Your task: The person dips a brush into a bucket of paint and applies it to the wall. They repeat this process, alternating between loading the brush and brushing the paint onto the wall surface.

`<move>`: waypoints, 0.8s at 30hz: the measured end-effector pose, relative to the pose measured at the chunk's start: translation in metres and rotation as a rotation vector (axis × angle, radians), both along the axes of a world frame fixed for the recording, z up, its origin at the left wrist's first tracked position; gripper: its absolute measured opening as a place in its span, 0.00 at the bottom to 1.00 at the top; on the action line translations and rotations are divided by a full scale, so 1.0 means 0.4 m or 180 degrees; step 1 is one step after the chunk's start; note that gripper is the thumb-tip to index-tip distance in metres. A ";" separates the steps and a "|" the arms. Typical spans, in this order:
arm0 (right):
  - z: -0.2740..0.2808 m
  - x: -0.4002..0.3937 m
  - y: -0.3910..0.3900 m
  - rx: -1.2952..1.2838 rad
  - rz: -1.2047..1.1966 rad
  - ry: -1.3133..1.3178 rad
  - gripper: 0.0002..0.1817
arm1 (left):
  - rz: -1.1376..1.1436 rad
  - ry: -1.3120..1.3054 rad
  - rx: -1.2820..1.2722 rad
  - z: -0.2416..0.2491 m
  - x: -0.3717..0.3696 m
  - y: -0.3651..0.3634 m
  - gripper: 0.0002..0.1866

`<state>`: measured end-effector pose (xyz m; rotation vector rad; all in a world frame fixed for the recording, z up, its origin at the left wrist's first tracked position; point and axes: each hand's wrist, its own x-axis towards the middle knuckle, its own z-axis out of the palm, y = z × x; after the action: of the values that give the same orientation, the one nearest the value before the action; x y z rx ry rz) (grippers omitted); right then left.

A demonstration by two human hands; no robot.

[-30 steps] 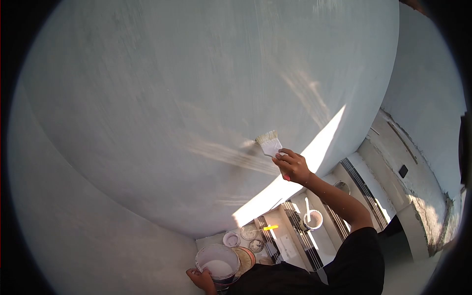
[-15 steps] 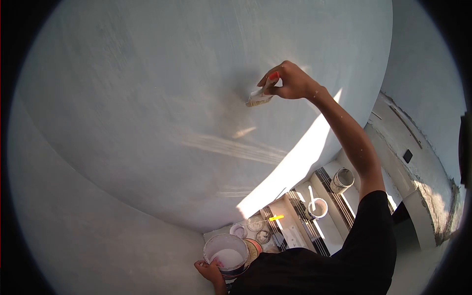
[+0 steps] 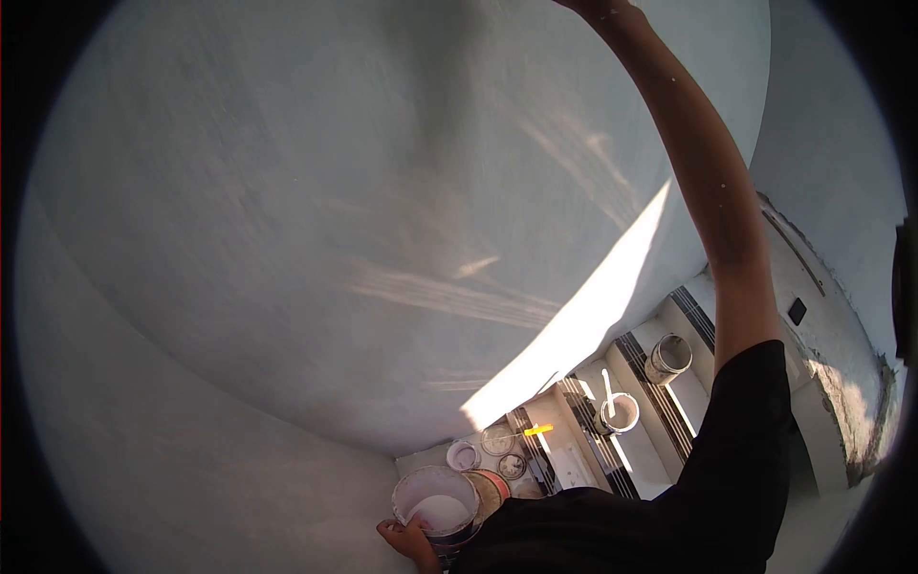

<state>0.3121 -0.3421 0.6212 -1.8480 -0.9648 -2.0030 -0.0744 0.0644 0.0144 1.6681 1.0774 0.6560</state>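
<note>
Change: our right hand (image 3: 583, 4) rises to top edge, brush now out of view, grip we can't tell | our left hand (image 3: 406, 540) closed on bucket (image 3: 430, 480) rim, low beside wall (image 3: 287, 239) | means: likely working higher up

A black rectangular object (image 3: 797, 311) lies on a pale ledge (image 3: 786, 275) near dark-striped steps (image 3: 646, 465).

A plain black shirt (image 3: 612, 531) with a short sleeve (image 3: 738, 411) ending above the elbow; pale specks (image 3: 722, 186) dot the right arm (image 3: 712, 206); the left hand (image 3: 406, 538) is bare.
</note>
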 end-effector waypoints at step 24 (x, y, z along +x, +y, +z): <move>-1.430 -0.150 0.033 -0.1325 0.0440 0.3330 0.15 | -0.0096 -0.0471 -0.0386 0.068 -0.017 -0.053 0.27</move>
<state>0.2520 -0.3287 0.0494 -2.4698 -1.1085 -0.5399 -0.0812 0.0430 0.0414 1.5051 0.9653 0.6706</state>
